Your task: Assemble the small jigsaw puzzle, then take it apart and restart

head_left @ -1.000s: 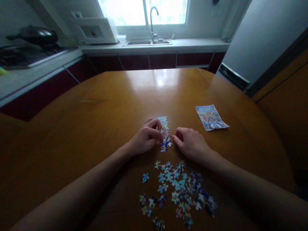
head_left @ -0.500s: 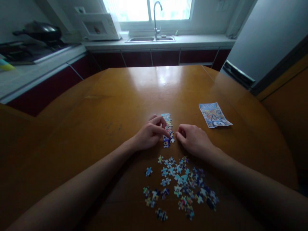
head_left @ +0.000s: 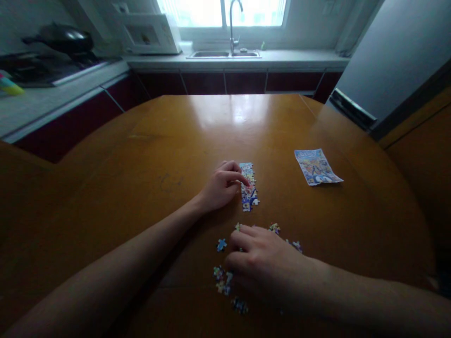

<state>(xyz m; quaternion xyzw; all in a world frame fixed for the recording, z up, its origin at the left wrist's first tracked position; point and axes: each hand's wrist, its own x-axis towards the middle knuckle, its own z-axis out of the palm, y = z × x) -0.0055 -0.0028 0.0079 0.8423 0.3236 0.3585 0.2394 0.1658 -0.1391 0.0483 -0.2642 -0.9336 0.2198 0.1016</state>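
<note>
A narrow strip of joined jigsaw pieces [head_left: 249, 188] lies on the wooden table in front of me. My left hand [head_left: 222, 185] rests at its left edge, index finger stretched out and touching the strip; it holds nothing. Closer to me, my right hand [head_left: 262, 258] hovers low over the loose jigsaw pieces, palm down, fingers bent and apart, covering most of the pile. No piece shows in its fingers. A single blue piece [head_left: 221, 244] sits just left of its fingertips, and a small cluster of pieces [head_left: 223, 281] lies below that.
A printed picture sheet [head_left: 317, 167] lies on the right side of the round-edged wooden table [head_left: 169, 141]. Beyond are a counter with a sink [head_left: 211, 54] and tap, a white microwave [head_left: 150, 35], a black wok [head_left: 65, 40] on the stove, and a fridge [head_left: 391, 61].
My right hand has moved from beside the strip down over the loose pieces, and its fingers have spread. My left index finger has shifted a little up along the strip.
</note>
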